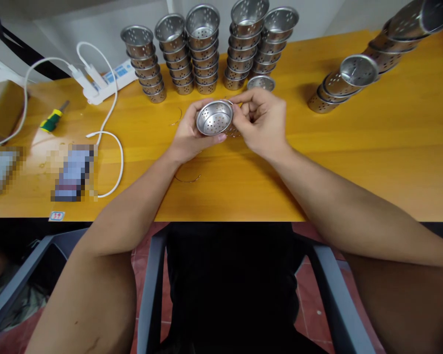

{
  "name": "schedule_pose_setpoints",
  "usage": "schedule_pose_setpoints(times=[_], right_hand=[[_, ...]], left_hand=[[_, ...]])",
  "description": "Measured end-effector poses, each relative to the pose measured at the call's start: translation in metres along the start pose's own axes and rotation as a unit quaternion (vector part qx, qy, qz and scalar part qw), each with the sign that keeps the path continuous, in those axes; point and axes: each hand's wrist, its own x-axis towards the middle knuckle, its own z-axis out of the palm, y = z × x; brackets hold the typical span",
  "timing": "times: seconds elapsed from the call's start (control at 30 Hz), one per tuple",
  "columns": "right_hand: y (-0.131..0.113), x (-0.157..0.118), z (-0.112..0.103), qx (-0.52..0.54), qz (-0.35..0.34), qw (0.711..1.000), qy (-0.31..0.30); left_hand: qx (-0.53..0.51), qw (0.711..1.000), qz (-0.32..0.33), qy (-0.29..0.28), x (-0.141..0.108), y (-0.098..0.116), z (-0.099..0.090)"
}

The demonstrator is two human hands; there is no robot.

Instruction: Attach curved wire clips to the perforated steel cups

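Note:
A small perforated metal cup (pixel 214 118) faces mouth up, tilted toward me, above the wooden table. My left hand (pixel 192 132) is wrapped round its left side, with the thumb along the lower edge. At the cup's right rim, my right hand (pixel 261 120) pinches a thin wire, its thumb and forefinger together. More thin wires lie below, partly hidden by the cup and my right hand. A curved wire (pixel 188 181) rests on the table nearer to me. Just behind my right hand stands another perforated cup (pixel 261 83).
Stacks of perforated cups (pixel 206 69) line the table's back, with leaning stacks (pixel 349 78) at right. On the left are a power strip (pixel 110 83), white cables, a green-yellow screwdriver (pixel 52 120), a blurred phone (pixel 74 172) and a box (pixel 3 110). The table's front edge is near my forearms.

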Motion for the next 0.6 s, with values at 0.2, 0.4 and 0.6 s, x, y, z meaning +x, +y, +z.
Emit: schedule_pose_setpoints(times=[0.2,0.4,0.6], right_hand=[[0.001,-0.002,0.000,0.017,0.020,1.000,-0.001],[-0.007,-0.007,0.003,0.009,0.045,0.999,-0.023],[-0.011,-0.006,0.001,0.003,0.065,0.998,-0.024]], left_hand=[[-0.025,1.000,-0.013,-0.006,-0.001,0.005,0.002],[-0.029,0.999,-0.019,-0.011,0.002,0.016,0.011],[-0.008,0.999,-0.034,0.004,0.001,0.009,0.013]])
